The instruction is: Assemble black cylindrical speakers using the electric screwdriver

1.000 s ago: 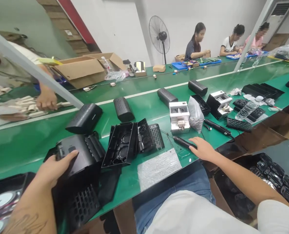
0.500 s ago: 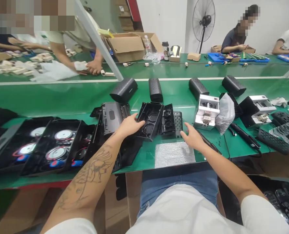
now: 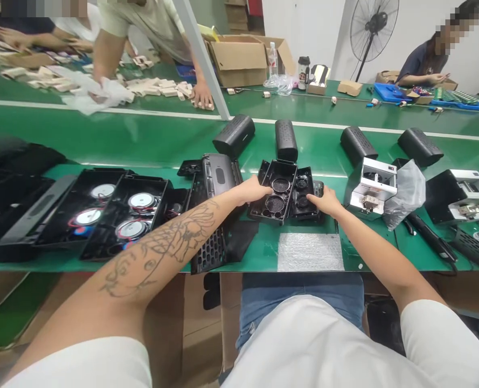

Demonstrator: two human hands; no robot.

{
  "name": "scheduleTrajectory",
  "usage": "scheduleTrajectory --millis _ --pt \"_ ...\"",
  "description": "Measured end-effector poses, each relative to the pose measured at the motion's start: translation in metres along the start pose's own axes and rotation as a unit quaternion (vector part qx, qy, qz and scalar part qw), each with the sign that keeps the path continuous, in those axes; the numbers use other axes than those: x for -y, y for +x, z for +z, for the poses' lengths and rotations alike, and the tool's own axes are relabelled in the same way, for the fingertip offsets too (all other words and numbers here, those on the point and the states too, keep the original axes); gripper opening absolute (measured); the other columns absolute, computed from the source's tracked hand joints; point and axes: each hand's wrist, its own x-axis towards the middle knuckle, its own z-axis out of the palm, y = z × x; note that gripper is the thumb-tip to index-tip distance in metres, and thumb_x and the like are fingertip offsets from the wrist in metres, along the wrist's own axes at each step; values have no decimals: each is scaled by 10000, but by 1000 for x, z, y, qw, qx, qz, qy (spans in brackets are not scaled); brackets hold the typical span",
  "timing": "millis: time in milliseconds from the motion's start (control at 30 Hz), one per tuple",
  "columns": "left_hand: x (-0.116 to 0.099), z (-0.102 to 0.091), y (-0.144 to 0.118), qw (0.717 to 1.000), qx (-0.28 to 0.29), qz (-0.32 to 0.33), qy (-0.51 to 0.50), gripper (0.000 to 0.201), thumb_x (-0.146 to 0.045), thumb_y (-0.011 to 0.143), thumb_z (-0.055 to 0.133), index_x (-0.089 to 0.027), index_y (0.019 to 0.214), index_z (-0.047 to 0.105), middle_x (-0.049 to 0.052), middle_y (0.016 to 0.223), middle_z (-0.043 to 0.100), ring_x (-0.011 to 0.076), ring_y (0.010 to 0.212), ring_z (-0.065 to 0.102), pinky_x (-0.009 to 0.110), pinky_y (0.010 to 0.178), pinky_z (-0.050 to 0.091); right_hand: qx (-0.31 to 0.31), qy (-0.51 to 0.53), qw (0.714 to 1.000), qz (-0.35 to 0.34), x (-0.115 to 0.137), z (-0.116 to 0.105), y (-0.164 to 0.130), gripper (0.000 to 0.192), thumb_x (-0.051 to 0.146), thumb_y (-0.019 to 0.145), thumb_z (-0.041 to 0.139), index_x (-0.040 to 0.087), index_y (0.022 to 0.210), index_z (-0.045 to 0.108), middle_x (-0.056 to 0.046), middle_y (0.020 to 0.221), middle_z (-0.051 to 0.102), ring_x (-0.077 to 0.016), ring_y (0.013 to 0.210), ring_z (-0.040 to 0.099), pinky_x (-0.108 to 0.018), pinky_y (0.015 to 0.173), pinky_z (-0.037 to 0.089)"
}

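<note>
Black plastic trays [image 3: 113,207] holding round speaker drivers are lying at the far left of the green table [image 3: 134,143]; just beside them, toward three o'clock, a grey-black speaker body [image 3: 219,175] is sitting over a perforated grille panel [image 3: 209,250]; the left hand [image 3: 252,189] is gripping the left edge of the open black shell [image 3: 277,188], fingers curled over its rim; the right hand [image 3: 325,200] is pressing on the smaller shell half [image 3: 304,195] at three o'clock of it, fingers bent down, touching; at six o'clock of the shells a bubble-wrap sheet [image 3: 310,251] is lying flat; at twelve o'clock two finished black speakers [image 3: 259,137] are crowding the belt; further right a white machine [image 3: 372,186] and a clear bag [image 3: 404,191] are standing close together.
</note>
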Motion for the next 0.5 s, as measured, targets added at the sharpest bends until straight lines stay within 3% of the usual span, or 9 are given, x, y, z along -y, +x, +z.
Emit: scheduleTrajectory --millis 100,167,300,400,500 --pt "-7 -2 10 1000 23 -17 -1 357 -333 841 816 -149 1127 708 169 1180 793 298 901 785 336 689 588 -19 66 997 38 6 -4 2 669 403 1057 783 147 1615 516 -172 1643 411 -316 1521 461 -549 1307 448" --pt "-12 -4 17 999 15 -32 1 343 -358 821 843 -142 1055 717 194 1207 781 328 924 786 367 714 597 -6 116 991 62 11 -4 3 525 371 1077 758 121 1507 593 -155 1508 536 -270 1398 568 -490 1216 545" --pt "-17 -5 26 999 -20 -42 -19 416 -397 804 851 -133 1097 721 225 1338 745 375 1087 777 403 853 612 49 209 972 98 18 1 1 371 382 1121 698 85 1339 654 -106 1208 652 -171 1084 678 -336 973 650" --pt "-17 -2 29 997 -39 -41 -49 447 -367 788 853 -146 1155 725 206 1384 742 383 1255 733 401 984 600 49 259 959 106 20 -4 0 356 384 1127 691 82 1311 654 -91 1146 651 -146 1008 673 -288 902 647" --pt "-16 2 30 994 -50 -45 -81 531 -346 760 871 -143 1225 713 212 1352 756 398 1263 733 420 995 606 38 310 943 118 16 -21 -2 327 350 1124 692 82 1307 650 -82 1122 648 -139 982 669 -275 882 644"
